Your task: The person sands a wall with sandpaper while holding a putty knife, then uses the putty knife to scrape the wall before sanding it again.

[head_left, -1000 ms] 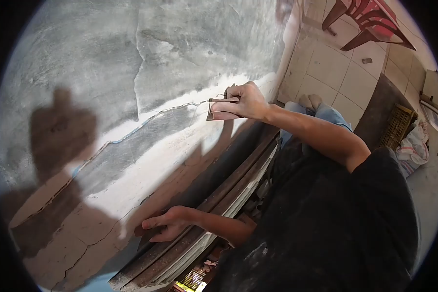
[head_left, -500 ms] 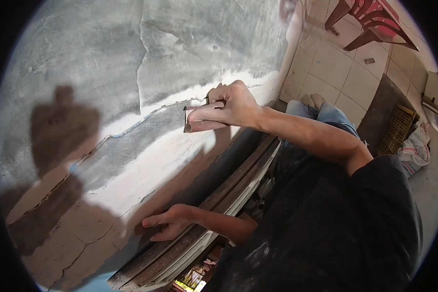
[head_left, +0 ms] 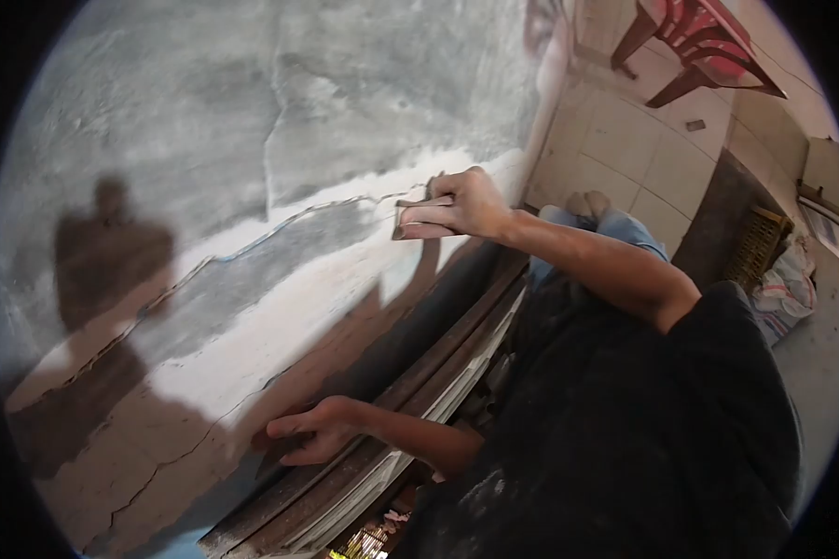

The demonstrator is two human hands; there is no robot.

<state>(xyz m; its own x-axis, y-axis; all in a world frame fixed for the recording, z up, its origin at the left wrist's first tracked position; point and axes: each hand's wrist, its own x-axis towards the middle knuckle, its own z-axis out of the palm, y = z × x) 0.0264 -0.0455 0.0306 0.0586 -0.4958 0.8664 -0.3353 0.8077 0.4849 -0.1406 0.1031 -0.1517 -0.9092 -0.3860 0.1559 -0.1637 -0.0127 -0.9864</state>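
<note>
Pale tiled floor (head_left: pixel 657 154), red chair (head_left: pixel 725 69), yellowish lattice crate (head_left: pixel 759 244) beside a crumpled sack (head_left: pixel 785 287)

Along the crack (head_left: pixel 219 258), the wall (head_left: pixel 364 93) gives the right hand (head_left: pixel 480 205) and its folded sheet (head_left: pixel 419 230) a wide, open stretch towards the person's shadow. The long wooden frame (head_left: pixel 419 373) bars the way between wall and torso (head_left: pixel 615 429), with the left hand (head_left: pixel 322 433) crowding one end; the red chair (head_left: pixel 699 42) stands well apart from both hands.
</note>
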